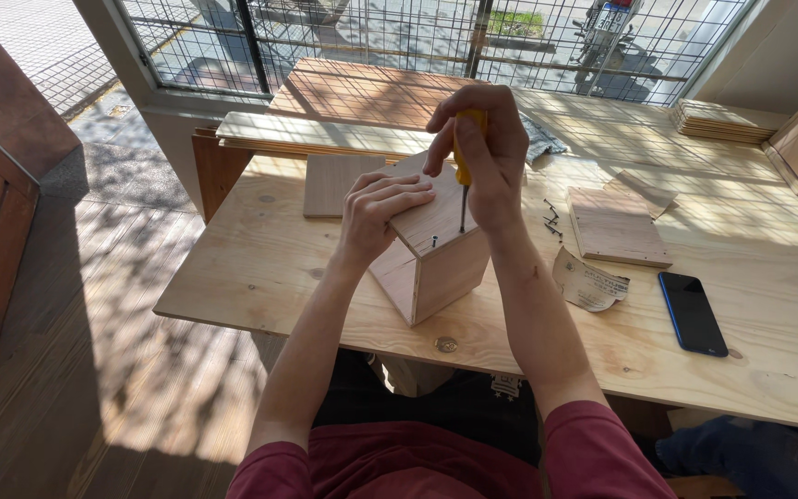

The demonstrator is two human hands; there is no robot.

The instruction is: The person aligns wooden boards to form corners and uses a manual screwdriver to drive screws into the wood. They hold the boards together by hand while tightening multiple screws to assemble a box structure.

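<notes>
At the far left of the pale pine tabletop a small flat square of plywood lies loose, just beside the left hand. That hand lies flat, fingers spread and pressed down on the sloping top panel of the small open-sided plywood box, which stands near the table's front edge in the middle. It steadies by pressure only — nothing is enclosed in its grip — so if the box is pushed sideways the palm could slide off the slanted face.

Next comes the right hand, closed in a fist around the yellow-handled screwdriver, whose thin shaft stands nearly upright with its tip at a dark screw near the panel's lower edge. The screw sits close to that edge; my worry is that a tilted shaft would cam out of the head and jab the wood or the nearby left fingers, or that the thin panel would split.

Further right, a scatter of loose dark screws lies beside a square plywood panel — easily swept off by the forearm. A torn paper packet and a dark smartphone with a blue edge rest beyond, the phone fairly near the front edge.
</notes>
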